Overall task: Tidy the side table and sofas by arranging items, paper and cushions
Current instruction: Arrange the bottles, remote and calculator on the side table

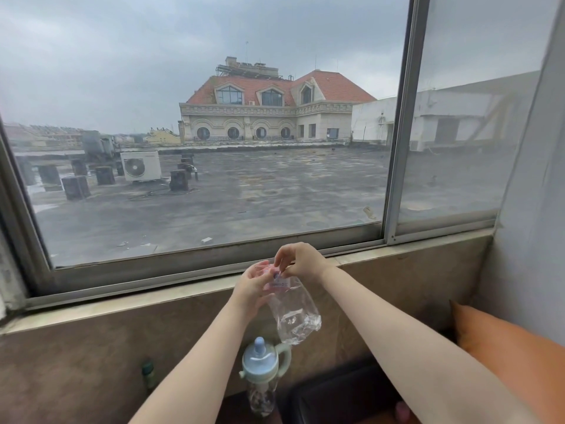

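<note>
Left hand [252,290] grips the bottle [293,313] neck, right hand [301,261] pinches its cap just above: keep left firm, twist right only, clear of the flask [263,365] below.

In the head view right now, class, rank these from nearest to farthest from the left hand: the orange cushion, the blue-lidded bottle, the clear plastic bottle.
1. Clear plastic bottle: gripped near its top by the left hand.
2. Blue-lidded bottle: standing directly below the hands.
3. Orange cushion: far off at the right edge.
</note>
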The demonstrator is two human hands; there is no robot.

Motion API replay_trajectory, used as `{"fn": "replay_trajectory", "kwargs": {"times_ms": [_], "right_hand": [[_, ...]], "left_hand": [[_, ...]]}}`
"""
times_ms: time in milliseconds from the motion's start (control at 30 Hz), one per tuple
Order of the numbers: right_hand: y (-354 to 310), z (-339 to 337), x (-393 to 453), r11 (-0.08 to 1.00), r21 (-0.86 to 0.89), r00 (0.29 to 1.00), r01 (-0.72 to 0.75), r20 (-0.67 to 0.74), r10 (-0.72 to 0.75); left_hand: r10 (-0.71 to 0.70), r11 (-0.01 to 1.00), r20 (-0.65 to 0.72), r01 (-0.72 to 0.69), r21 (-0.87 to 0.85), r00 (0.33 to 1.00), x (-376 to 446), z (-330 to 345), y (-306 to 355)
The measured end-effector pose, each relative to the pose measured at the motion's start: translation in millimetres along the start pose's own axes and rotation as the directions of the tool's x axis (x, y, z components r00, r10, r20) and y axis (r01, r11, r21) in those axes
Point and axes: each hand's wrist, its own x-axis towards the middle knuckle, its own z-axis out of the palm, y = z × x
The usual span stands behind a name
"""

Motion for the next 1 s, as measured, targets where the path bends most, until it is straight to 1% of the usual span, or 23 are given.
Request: {"fn": "replay_trajectory", "kwargs": {"times_ms": [133, 267, 300, 333, 400, 433, 500, 533, 567, 600, 633, 667, 700, 733, 767, 800, 833, 867, 900, 967, 1000], "right_hand": [[2.9, -3.8, -1.3, 0.999, -0.033, 0.997, -0.014, 0.071, 0.017], [1.6, -1.1, -4.9, 1.0, -0.003, 0.987, -0.03, 0.155, 0.03], [0.3, 0.1, -4.7, 0.999, -0.035, 0.985, -0.035, 0.17, 0.041], [-1.3, 0.8, -4.4, 0.994, -0.104, 0.983, -0.03, 0.178, 0.049], [-7.6, 1.1, -6.0, 0.954, -0.299, 0.982, -0.018, 0.173, 0.072], [-10.6, 1.5, -6.4, 0.934, -0.357, 0.983, -0.013, 0.168, 0.078], [-13.0, 2.8, -5.7, 0.91, -0.414, 0.986, -0.001, 0.151, 0.07], [-13.2, 3.4, -5.6, 0.905, -0.424, 0.992, 0.01, 0.12, 0.046], [-10.8, 4.4, -5.3, 0.916, -0.401, 0.998, 0.0, 0.052, 0.022], [-5.9, 6.2, -4.8, 0.948, -0.316, 0.998, -0.035, -0.053, 0.019], [0.5, 8.6, -5.3, 0.984, -0.161, 0.984, -0.078, -0.171, 0.05], [8.0, 10.3, -7.3, 0.992, 0.04, 0.962, -0.121, -0.241, 0.127], [16.6, 11.9, -10.1, 0.959, 0.23, 0.952, -0.163, -0.22, 0.215], [24.7, 14.1, -14.2, 0.911, 0.352, 0.957, -0.214, -0.11, 0.267], [35.4, 19.0, -17.9, 0.892, 0.359, 0.959, -0.277, 0.038, 0.282], [44.7, 25.4, -22.2, 0.902, 0.285, 0.942, -0.325, 0.178, 0.283], [50.0, 32.0, -26.7, 0.923, 0.188, 0.921, -0.335, 0.272, 0.279], [52.6, 39.3, -30.1, 0.938, 0.13, 0.909, -0.322, 0.32, 0.268], [52.1, 45.4, -32.3, 0.943, 0.129, 0.909, -0.307, 0.335, 0.25], [46.7, 55.4, -32.0, 0.939, 0.21, 0.931, -0.274, 0.302, 0.204], [41.7, 58.0, -31.8, 0.924, 0.276, 0.945, -0.266, 0.263, 0.193]], "left_hand": [[-0.007, 1.0, -0.126, 0.008, 0.0, 0.992, -1.0, 1.6, 4.3], [0.044, 0.997, -0.153, -0.033, 0.07, 0.987, -1.1, 5.2, 14.9], [0.056, 0.995, -0.143, -0.043, 0.091, 0.988, -0.2, 6.2, 18.0], [0.062, 0.992, -0.132, -0.047, 0.115, 0.989, 1.0, 7.4, 20.3], [0.058, 0.986, -0.103, -0.04, 0.163, 0.993, 2.6, 10.2, 22.4], [0.054, 0.983, -0.092, -0.037, 0.179, 0.994, 2.0, 12.0, 22.8], [0.052, 0.978, -0.083, -0.034, 0.207, 0.995, 0.7, 15.2, 23.3], [0.054, 0.977, -0.081, -0.036, 0.211, 0.995, 0.7, 16.2, 23.6], [0.055, 0.979, -0.081, -0.037, 0.2, 0.995, 0.1, 16.7, 24.6], [0.058, 0.982, -0.084, -0.041, 0.186, 0.995, 0.1, 16.4, 26.0], [0.061, 0.985, -0.086, -0.046, 0.166, 0.994, 0.2, 16.0, 27.7], [0.063, 0.987, -0.091, -0.049, 0.151, 0.994, 1.0, 15.3, 29.5], [0.062, 0.99, -0.098, -0.049, 0.131, 0.993, 0.1, 15.3, 32.5], [0.056, 0.992, -0.106, -0.043, 0.118, 0.993, -0.5, 15.2, 36.0], [0.047, 0.995, -0.111, -0.036, 0.096, 0.993, -1.3, 15.2, 39.9], [0.031, 0.997, -0.117, -0.023, 0.069, 0.993, -0.7, 15.4, 43.7], [0.013, 1.0, -0.121, -0.01, 0.03, 0.993, -0.7, 16.4, 47.7], [-0.009, 1.0, -0.122, 0.008, -0.008, 0.993, -0.5, 17.9, 50.9], [-0.026, 0.999, -0.119, 0.021, -0.046, 0.993, -1.1, 20.7, 53.5], [-0.044, 0.994, -0.109, 0.033, -0.1, 0.993, -2.0, 27.0, 55.8], [-0.04, 0.993, -0.109, 0.026, -0.119, 0.993, -1.9, 29.1, 55.8]]}}
